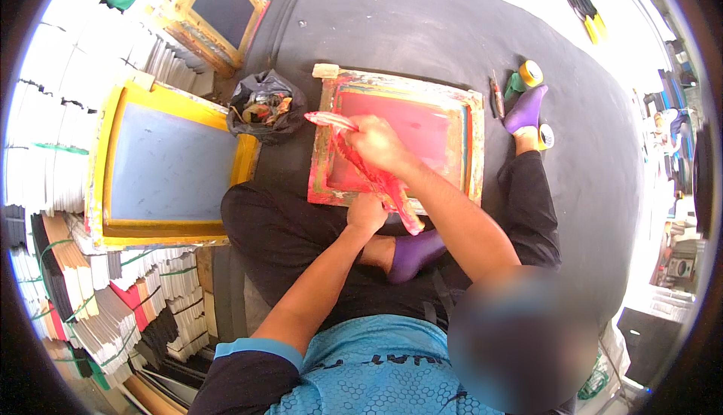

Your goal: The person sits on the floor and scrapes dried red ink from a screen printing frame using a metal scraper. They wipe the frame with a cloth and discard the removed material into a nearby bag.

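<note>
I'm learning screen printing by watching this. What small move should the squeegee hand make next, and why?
Probably draw the squeegee across the red screen frame. The right hand grips it over the frame's left part, red ink covers the mesh, and the left hand steadies the near edge.

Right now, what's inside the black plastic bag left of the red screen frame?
The black plastic bag lies open: crumpled scraps, reddish and yellowish, show at its mouth. Whatever is deeper down is hidden by the bag's folds.

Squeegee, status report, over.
Right hand grips red squeegee across the screen frame. Left hand steadies frame's near edge. Nothing blocking.
</note>
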{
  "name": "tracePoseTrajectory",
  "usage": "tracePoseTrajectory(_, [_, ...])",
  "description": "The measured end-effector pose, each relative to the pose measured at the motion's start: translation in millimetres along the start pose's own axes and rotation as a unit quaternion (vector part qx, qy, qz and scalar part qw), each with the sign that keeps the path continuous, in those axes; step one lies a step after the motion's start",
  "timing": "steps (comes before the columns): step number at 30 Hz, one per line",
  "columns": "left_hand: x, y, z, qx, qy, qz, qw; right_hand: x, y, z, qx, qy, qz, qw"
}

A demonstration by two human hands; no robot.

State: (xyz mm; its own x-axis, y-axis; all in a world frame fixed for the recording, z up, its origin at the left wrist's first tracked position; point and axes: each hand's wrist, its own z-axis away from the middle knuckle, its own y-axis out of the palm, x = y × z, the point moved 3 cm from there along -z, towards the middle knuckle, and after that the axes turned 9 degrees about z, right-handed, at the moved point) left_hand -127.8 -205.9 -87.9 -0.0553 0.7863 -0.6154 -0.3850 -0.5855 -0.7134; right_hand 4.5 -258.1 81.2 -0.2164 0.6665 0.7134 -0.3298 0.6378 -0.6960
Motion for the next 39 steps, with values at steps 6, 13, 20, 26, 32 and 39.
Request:
tracePoseTrajectory(6, [-0.5, -1.3, 0.7, -0.021, 0.004, 0.071, 0.997, -3.1, -23.6, -18.3, -0.029, 0.087, -0.186, 0.978])
tracePoseTrajectory(13, [4.5, 4.5, -2.2, 0.026, -0.012, 0.065, 0.997, -4.9, -28.1, -35.0, -0.076, 0.098, -0.307, 0.944])
tracePoseTrajectory(20, [-2.3, -1.3, 10.3, 0.002, 0.009, 0.123, 0.992, -20.4, -24.2, -49.3, -0.098, 0.091, -0.226, 0.965])
tracePoseTrajectory(26, [17.3, -93.6, 17.2, 0.014, -0.031, 0.080, 0.996, -93.6, -62.4, 1.9, 0.038, 0.168, -0.133, 0.976])
tracePoseTrajectory(32, [46.2, -175.0, 2.2, -0.013, -0.158, -0.136, 0.978, -148.1, 6.2, 58.5, 0.161, 0.107, 0.168, 0.967])
tracePoseTrajectory(39, [68.9, -158.0, -3.0, 0.068, -0.187, -0.115, 0.973, -89.4, 60.8, 72.0, 0.122, 0.109, 0.280, 0.946])
